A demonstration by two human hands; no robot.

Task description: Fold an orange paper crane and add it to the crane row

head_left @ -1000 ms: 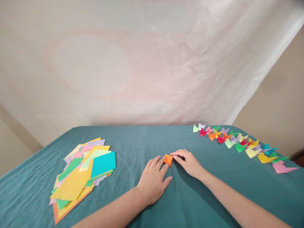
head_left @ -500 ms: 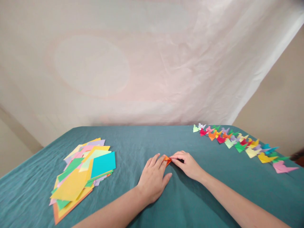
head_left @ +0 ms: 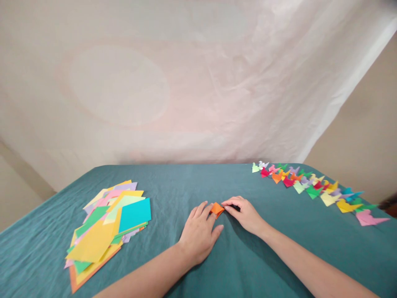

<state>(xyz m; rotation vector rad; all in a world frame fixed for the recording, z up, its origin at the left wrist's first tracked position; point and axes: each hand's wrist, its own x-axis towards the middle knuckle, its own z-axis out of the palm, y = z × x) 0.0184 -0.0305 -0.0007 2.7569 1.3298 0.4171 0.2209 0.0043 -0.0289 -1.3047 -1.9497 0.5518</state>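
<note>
A small folded orange paper (head_left: pixel 217 208) lies on the teal tablecloth (head_left: pixel 173 186) near the middle of the table. My left hand (head_left: pixel 198 234) rests flat on the cloth with its fingers stretched out, and the fingertips press on the left side of the orange paper. My right hand (head_left: pixel 246 215) comes in from the right, its fingers drawn together and pinching the paper's right edge.
A loose pile of coloured paper squares (head_left: pixel 108 223) lies at the left of the table. A row of several small folded paper figures (head_left: pixel 313 186) runs along the far right edge. A creased white sheet (head_left: pixel 173 82) hangs behind the table.
The orange paper looked like a small square, then was folded flatter and now shows as a slim angled piece. Both hands stayed on it and shifted only slightly.
</note>
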